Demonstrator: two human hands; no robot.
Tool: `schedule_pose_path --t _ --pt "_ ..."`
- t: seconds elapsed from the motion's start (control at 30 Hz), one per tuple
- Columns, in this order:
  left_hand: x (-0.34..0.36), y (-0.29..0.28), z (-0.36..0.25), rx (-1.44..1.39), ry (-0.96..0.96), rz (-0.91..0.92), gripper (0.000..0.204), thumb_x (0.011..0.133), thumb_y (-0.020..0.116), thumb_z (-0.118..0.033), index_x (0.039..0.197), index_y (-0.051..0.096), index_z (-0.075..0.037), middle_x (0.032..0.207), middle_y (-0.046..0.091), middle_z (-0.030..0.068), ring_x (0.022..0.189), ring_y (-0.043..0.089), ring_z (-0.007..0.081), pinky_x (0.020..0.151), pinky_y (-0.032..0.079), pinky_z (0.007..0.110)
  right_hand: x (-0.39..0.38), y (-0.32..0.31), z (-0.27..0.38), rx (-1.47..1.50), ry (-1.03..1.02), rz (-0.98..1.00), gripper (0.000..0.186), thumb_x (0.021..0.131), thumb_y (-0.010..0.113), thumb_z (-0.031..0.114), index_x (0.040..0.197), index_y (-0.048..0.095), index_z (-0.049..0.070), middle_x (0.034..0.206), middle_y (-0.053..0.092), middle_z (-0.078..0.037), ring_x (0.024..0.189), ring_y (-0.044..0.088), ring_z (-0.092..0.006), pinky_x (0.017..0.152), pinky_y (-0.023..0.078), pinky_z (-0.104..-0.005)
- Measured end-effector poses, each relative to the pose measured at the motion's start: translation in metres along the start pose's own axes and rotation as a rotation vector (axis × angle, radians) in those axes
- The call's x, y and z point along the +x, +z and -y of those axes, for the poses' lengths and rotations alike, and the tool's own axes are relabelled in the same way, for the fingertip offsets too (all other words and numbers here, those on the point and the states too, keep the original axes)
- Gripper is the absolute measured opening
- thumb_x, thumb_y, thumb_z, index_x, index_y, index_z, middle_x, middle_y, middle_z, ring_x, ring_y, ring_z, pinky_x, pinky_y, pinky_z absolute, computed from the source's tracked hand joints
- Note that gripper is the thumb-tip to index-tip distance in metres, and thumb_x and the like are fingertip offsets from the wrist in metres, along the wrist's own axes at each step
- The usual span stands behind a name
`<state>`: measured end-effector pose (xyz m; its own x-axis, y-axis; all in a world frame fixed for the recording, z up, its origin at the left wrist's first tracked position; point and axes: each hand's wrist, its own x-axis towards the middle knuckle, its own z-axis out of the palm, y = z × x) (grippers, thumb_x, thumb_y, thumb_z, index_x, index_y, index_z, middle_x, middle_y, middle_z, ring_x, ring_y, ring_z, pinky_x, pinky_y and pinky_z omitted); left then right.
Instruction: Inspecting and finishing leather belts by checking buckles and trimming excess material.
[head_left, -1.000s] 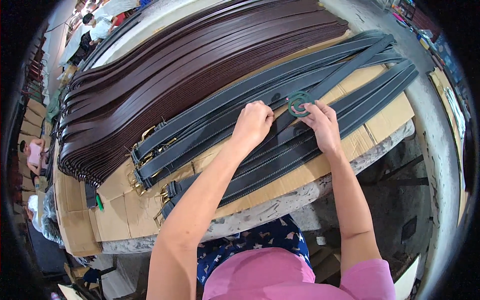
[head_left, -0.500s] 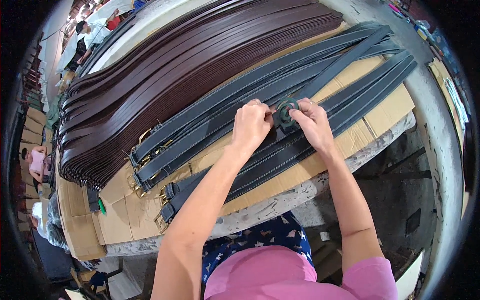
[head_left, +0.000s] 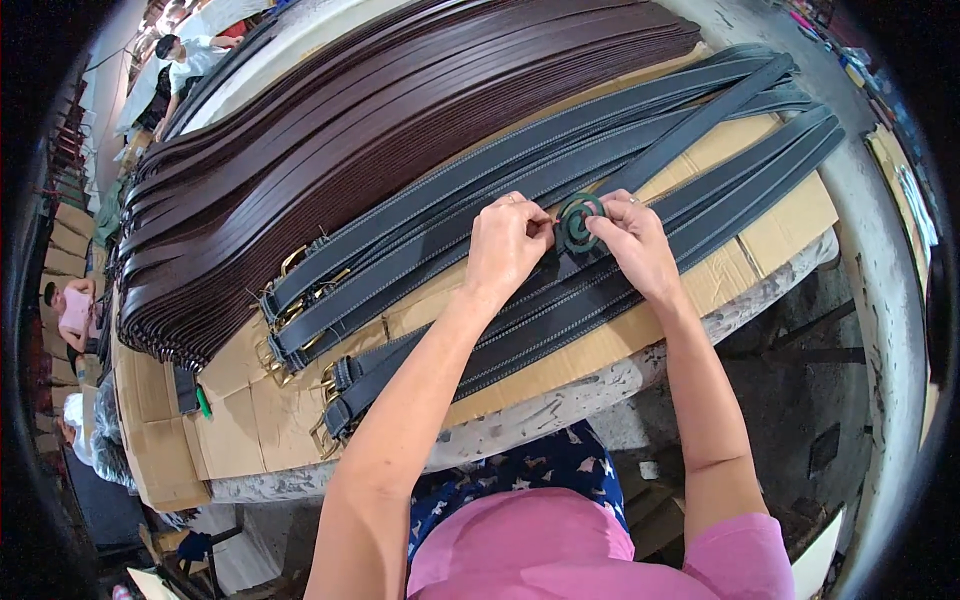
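Observation:
My right hand (head_left: pixel 637 245) pinches a dark green piece of concentric rings (head_left: pixel 580 222), its exact kind unclear. Close on its left, my left hand (head_left: pixel 508 248) is closed with thumb and fingertips together, and a tiny reddish tip shows at them. What else is in that pinch is too small to make out. Both hands are over black belts (head_left: pixel 450 210) with pale stitching along their edges. These lie in bundles, gold-coloured buckles (head_left: pixel 285 345) at the left end. One loose black strap (head_left: pixel 690 125) crosses the bundles on a slant, passing behind my right hand.
A tall stack of dark brown belts (head_left: pixel 330 170) fills the far side of the table. Cardboard (head_left: pixel 235 430) covers the tabletop under the belts. A small green object (head_left: pixel 204 402) lies at the left. Other people sit at the far left, one in pink (head_left: pixel 76 312), another in white (head_left: pixel 192 62).
The ringed green piece has turned to show its face more fully. Both hands stay close together over the belts, with only a slight shift. The whole view has moved a little.

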<state>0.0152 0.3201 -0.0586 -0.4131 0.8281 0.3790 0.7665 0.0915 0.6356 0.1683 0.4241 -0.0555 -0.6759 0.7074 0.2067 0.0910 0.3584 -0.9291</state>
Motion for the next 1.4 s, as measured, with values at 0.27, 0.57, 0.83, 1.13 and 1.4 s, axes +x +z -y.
schedule_pose_path --t 0.27,0.57,0.83,1.13,1.4 --pt "-0.002 -0.002 -0.005 -0.049 -0.032 -0.026 0.012 0.069 0.072 -0.004 0.079 0.072 0.001 0.075 0.067 0.0125 0.064 0.066 0.0214 0.061 0.053 0.031 0.0 0.0 -0.001 -0.002 0.003 0.012 0.027 0.081 0.06 0.014 0.069 0.049 -0.008 0.073 0.043 -0.008 0.071 0.045 -0.0171 0.062 0.036 -0.0321" --pt "-0.004 0.001 -0.003 -0.066 -0.046 -0.05 0.01 0.069 0.071 -0.003 0.079 0.072 0.001 0.074 0.066 0.0123 0.064 0.066 0.0197 0.061 0.053 0.029 -0.003 -0.001 0.003 0.025 0.026 0.013 0.024 0.083 0.06 0.015 0.075 0.057 -0.008 0.077 0.047 -0.007 0.072 0.047 -0.0155 0.063 0.038 -0.0305" --pt "0.002 -0.036 0.009 -0.427 -0.402 -0.013 0.013 0.082 0.066 -0.008 0.088 0.068 0.003 0.077 0.069 0.0067 0.069 0.065 0.01 0.063 0.052 0.023 -0.001 -0.001 0.008 0.231 0.167 -0.058 0.023 0.085 0.059 0.015 0.082 0.063 -0.007 0.078 0.05 -0.005 0.075 0.048 -0.0127 0.064 0.037 -0.0278" --pt "-0.05 -0.127 -0.058 -0.419 -0.263 0.777 0.007 0.075 0.071 -0.002 0.082 0.07 -0.001 0.079 0.066 0.0052 0.073 0.061 0.0099 0.066 0.051 0.026 -0.005 -0.003 0.005 0.056 0.014 0.108 0.022 0.083 0.061 0.013 0.077 0.06 -0.008 0.09 0.057 -0.009 0.083 0.052 -0.0162 0.07 0.04 -0.0291" --pt "-0.06 -0.107 -0.049 -0.066 -0.006 0.642 0.025 0.073 0.052 0.005 0.09 0.07 0.003 0.094 0.065 0.0161 0.089 0.062 0.0328 0.08 0.049 0.038 -0.002 -0.004 0.001 0.098 0.057 0.014 0.022 0.086 0.059 0.013 0.082 0.063 -0.008 0.08 0.053 -0.004 0.075 0.048 -0.0105 0.065 0.036 -0.0266"
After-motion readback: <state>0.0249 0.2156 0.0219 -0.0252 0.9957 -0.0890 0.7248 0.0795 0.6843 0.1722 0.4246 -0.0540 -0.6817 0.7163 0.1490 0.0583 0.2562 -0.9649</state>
